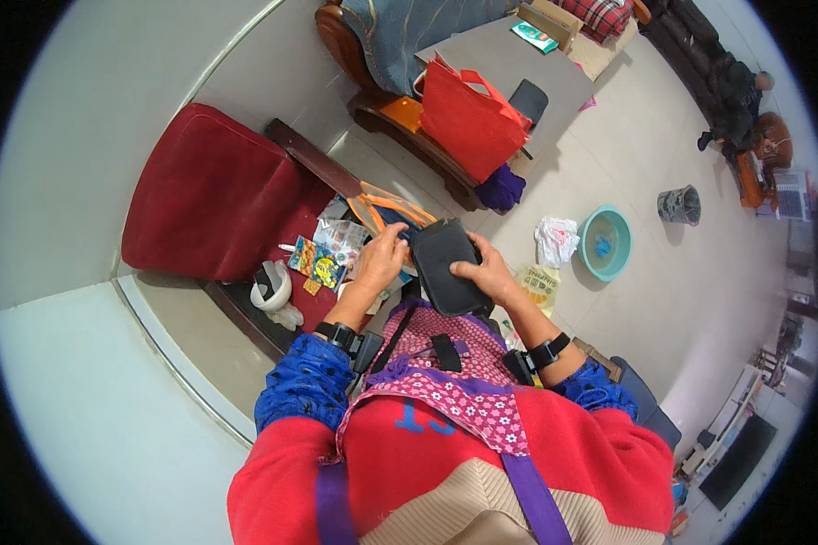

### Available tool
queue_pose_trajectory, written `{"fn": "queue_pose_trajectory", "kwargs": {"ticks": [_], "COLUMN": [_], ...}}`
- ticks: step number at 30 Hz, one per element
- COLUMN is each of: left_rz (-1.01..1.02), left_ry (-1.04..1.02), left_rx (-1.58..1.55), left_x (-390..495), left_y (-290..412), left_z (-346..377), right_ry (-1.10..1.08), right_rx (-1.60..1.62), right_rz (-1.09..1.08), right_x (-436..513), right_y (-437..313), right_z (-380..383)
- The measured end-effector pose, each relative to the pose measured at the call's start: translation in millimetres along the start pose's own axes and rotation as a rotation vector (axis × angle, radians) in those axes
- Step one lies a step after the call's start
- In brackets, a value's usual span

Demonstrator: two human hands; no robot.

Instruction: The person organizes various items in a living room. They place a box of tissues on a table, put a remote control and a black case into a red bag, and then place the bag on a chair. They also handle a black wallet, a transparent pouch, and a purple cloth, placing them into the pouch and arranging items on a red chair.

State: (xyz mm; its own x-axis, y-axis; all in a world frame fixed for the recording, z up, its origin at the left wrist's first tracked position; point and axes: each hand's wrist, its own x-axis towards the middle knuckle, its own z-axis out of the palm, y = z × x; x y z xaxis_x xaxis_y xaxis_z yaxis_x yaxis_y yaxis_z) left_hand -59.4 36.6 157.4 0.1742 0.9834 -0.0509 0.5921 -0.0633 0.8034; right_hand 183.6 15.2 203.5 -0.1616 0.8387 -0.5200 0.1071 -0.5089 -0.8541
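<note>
My right hand (492,271) grips a flat black zip case (448,266) by its right edge, thumb across its face. My left hand (384,260) is just left of the case, its fingers bent beside a clear bag with orange trim (397,208). Whether those fingers pinch the bag is hard to make out. The bag lies over the edge of a chair with a red cushioned seat (242,255). Printed packets (318,262) and a clear plastic packet (341,238) are spread on that seat. A white bowl-shaped item (271,286) stands at the seat's near edge.
A red fabric bag (472,119) and a black pouch (529,102) rest on the grey table (463,44). On the floor are a turquoise basin (627,242), a white plastic bag (556,240) and a waste bin (679,205). A person (739,102) sits on the far sofa.
</note>
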Motion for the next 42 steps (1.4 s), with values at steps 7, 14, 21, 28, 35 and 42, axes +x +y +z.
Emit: {"fn": "queue_pose_trajectory", "kwargs": {"ticks": [7, 14, 21, 28, 35, 42], "left_rz": [0.060, 0.264, 0.562, 0.418, 0.581, 0.588], "left_ry": [-0.154, -0.649, -0.580, -0.670, -0.567, -0.550], "left_rx": [0.296, 0.686, 0.738, 0.949, 0.880, 0.992], "left_x": [-1, 32, 29, 34, 50, 44], "left_y": [2, 1, -26, -18, -34, -48], "left_z": [-26, -8, 1, 22, 27, 36], "right_ry": [0.188, 0.212, 0.248, 0.249, 0.151, 0.268], "right_rx": [-0.578, -0.554, -0.771, -0.801, -0.773, -0.799], "right_rz": [-0.078, -0.041, -0.171, -0.254, -0.245, -0.220], "right_x": [-7, 1, 11, 10, 16, 18], "right_y": [-20, -15, -9, 0, 2, -8], "right_z": [27, 14, 14, 19, 9, 2]}}
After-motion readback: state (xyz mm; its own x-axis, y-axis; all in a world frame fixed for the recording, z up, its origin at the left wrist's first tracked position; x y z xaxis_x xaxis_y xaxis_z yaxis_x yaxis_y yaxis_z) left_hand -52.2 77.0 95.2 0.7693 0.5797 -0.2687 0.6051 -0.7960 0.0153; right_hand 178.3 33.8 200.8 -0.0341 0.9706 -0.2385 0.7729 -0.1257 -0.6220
